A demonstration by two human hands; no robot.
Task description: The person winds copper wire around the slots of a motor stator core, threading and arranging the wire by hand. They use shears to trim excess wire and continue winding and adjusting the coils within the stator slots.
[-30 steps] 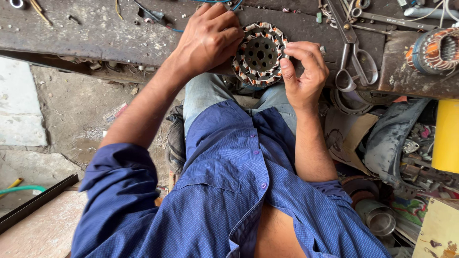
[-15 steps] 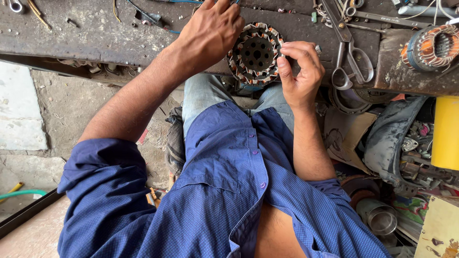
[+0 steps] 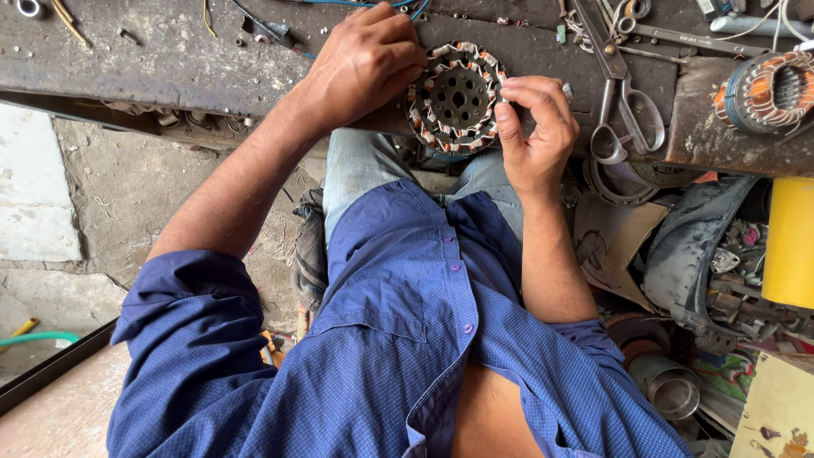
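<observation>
While the camera looks straight down the wearer's chest, the scene runs from the body outward to the bench.

Nearest: blue button-up shirt (image 3: 398,339) with rolled sleeves fills the lower frame; light jeans show above it.

Bench: dark, worn, stained workbench (image 3: 170,59) runs across the top of the frame, its near edge just above the knees.

Main object: round metal motor stator (image 3: 456,97) with copper windings and pale insulation slips around a perforated grey core; it sits at the near edge of the bench, about midway along, tilted toward the person.

Left hand: left hand (image 3: 365,64) lies over the stator's left rim, fingers curled and pressing on it, steadying it against the bench.

Right hand: right hand (image 3: 532,127) is at the stator's right rim, thumb and fingertips pinched together on the windings there; whether a small tool is held in the pinch cannot be told.

Right of the hands: large steel scissors (image 3: 619,102) lie on the bench, handles toward the near edge, just beside the right hand.

Far right: second wound stator with orange copper coils (image 3: 767,89) rests at the bench's right end, well apart from the hands.

Far edge: loose wires and small tools, too small to tell apart.

Below the bench, right: yellow cylinder (image 3: 788,242) among cluttered parts.
</observation>
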